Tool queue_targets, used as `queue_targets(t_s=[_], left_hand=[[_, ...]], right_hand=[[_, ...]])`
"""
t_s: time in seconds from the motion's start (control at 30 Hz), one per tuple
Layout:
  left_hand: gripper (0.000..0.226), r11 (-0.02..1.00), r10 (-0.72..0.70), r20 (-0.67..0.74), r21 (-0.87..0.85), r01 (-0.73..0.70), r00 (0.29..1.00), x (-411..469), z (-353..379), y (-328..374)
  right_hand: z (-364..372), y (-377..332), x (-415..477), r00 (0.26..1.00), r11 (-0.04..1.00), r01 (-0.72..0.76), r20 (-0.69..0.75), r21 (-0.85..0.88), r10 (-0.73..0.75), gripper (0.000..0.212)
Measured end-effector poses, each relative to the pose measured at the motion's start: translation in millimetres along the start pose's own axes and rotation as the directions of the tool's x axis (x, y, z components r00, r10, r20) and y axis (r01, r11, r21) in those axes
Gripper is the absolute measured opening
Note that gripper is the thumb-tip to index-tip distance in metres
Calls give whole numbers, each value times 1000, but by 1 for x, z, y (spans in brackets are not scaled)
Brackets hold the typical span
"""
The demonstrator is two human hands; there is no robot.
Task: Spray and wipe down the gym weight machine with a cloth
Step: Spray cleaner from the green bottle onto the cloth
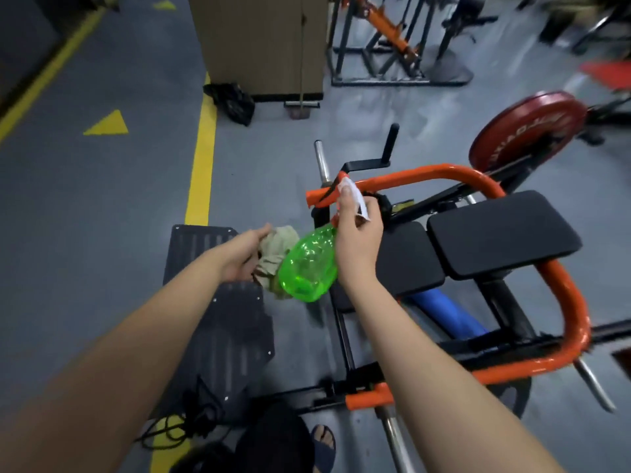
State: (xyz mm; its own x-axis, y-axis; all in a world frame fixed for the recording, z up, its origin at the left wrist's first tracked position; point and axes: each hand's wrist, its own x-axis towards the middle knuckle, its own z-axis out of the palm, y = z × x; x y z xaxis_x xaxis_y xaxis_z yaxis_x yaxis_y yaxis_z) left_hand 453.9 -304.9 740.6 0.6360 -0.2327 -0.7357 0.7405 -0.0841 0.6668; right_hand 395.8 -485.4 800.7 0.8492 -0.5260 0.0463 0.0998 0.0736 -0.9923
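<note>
My right hand grips the neck of a green spray bottle, a finger on its white trigger head, nozzle aimed at the near-left end of the machine's orange frame. My left hand holds a crumpled beige cloth just left of the bottle. The weight machine has two black pads, chrome sleeves and a black footplate below my left forearm.
A red weight plate hangs on the machine's far right. A tan cabinet and a black bag stand at the back. Yellow floor lines run left. Cables lie near my sandalled foot. A blue roller sits under the pads.
</note>
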Motion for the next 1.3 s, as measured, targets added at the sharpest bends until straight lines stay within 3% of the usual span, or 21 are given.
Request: queue_targets(t_s=[0.13, 0.27, 0.4, 0.47, 0.53, 0.63, 0.77, 0.87, 0.93, 1.13, 1.3], left_hand=[[52, 977, -47, 242, 211, -6, 969, 35, 82, 46], [41, 882, -37, 341, 453, -129, 939, 95, 156, 101], [46, 813, -130, 447, 559, -163, 885, 180, 208, 157], [51, 734, -137, 423, 651, -195, 896, 222, 243, 188], [53, 702, -150, 437, 678, -216, 887, 257, 277, 222], [52, 664, -283, 520, 713, -227, 806, 304, 303, 267], [42, 510, -367, 470, 823, -249, 803, 363, 319, 317], [47, 304, -473, 435, 897, -322, 766, 394, 330, 345], [45, 262, -472, 429, 902, -342, 770, 404, 337, 358], [32, 198, -464, 419, 908, -370, 780, 417, 350, 374], [39, 110, -528, 425, 892, -437, 735, 397, 365, 371]], right_hand=[[-15, 5, 51, 998, 998, -56, -4, 7, 56, 34], [-44, 13, 136, 975, 978, -196, -93, 75, 202, 12], [-94, 29, 221, 922, 968, -248, -298, 36, 247, 38], [-124, 49, 257, 848, 965, -258, -468, 45, 249, 40], [-148, 68, 284, 707, 940, -333, -639, 76, 302, 41], [-164, 103, 319, 510, 858, -497, -755, 132, 412, 46], [-171, 148, 351, 452, 773, -634, -802, 20, 391, 63], [-150, 137, 364, 315, 718, -689, -854, 94, 414, 62], [-139, 140, 365, 252, 711, -694, -887, 112, 386, 64], [-126, 132, 342, 286, 747, -664, -908, 43, 307, 41], [-133, 130, 328, 333, 772, -636, -903, -3, 271, 46]])
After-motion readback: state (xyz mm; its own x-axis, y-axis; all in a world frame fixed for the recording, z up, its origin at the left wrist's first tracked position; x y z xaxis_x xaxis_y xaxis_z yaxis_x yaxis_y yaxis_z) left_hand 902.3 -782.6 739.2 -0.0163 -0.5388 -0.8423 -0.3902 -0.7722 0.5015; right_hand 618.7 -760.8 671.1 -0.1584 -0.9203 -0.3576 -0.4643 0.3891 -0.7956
